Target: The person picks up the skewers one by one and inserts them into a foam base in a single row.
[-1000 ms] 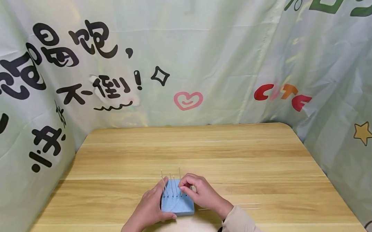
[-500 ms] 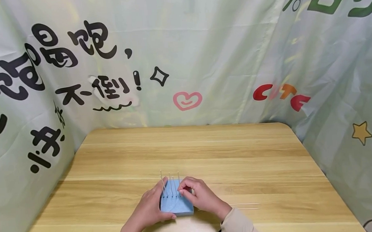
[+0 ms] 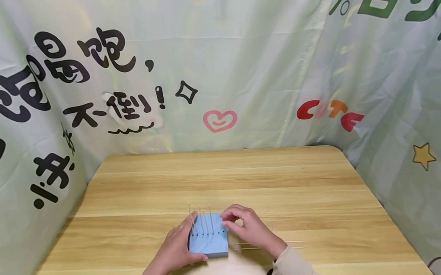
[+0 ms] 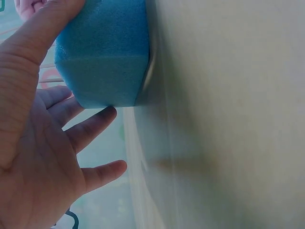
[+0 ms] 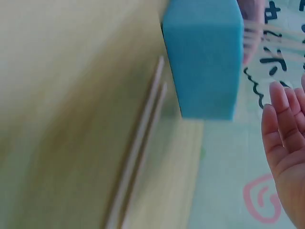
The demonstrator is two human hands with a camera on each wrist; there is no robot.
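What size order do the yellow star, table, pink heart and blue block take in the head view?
1. Table
2. Blue block
3. Pink heart and yellow star, too alike to rank: the heart is wider, the star taller.

Blue foam block: flat, top dotted | thin sticks: upright in it | two sticks: lying rightward

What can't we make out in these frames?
Head: left side of the block, mostly hidden by the left hand; middle of the loose sticks, behind the right wrist.
Left wrist: rest of the block, cut off by the top edge.
Right wrist: standing sticks, blurred; right hand, cut off by the right edge.
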